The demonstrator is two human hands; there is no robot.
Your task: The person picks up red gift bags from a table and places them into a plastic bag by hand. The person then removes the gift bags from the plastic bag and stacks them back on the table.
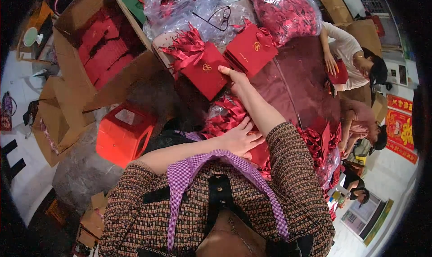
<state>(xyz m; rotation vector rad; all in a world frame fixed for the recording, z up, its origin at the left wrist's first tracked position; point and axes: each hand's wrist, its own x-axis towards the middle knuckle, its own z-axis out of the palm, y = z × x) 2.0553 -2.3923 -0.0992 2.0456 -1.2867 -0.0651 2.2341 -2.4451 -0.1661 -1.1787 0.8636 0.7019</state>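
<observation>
My right hand reaches forward and grips the right edge of a stack of red gift bags. The thumb lies on the front bag beside its gold emblem, and the other fingers are hidden. Red ribbons fan out from the bags' upper left end. A second stack of red gift bags lies just right of it on the table. Close to my body, my left hand lies palm down with fingers spread over red ribbons and a red surface partly hidden under it.
A cardboard box of red bags stands at left, with a red plastic stool below it. Clear plastic bags of red ribbon bags and black glasses lie across the table's far end. Co-workers sit along the right.
</observation>
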